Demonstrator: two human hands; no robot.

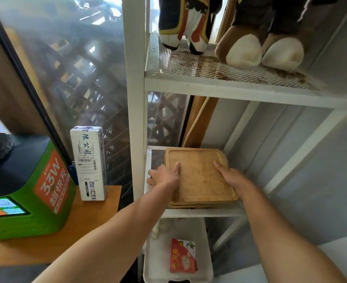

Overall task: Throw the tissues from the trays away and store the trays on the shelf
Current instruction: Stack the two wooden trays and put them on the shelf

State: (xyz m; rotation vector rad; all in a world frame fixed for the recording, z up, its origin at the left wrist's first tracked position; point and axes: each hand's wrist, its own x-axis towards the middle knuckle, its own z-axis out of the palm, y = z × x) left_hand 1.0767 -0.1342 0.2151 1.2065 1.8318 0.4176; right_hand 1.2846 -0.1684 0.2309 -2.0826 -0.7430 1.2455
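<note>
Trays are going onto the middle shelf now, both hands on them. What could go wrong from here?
1. The wooden trays sit stacked near the front edge of the mesh shelf; if the left hand and right hand let go before pushing further back, the stack may slide off.
2. The layers look slightly offset, so the top tray could shift.
3. A fall would likely land in the white bin below.

Both forearms are showing bare along their whole visible length, no sleeve covering either. The left hand [164,177] and right hand [233,177] are wearing no gloves, rings, watch or wristband. Fingers [176,167] are showing uncovered, with no markings.
</note>
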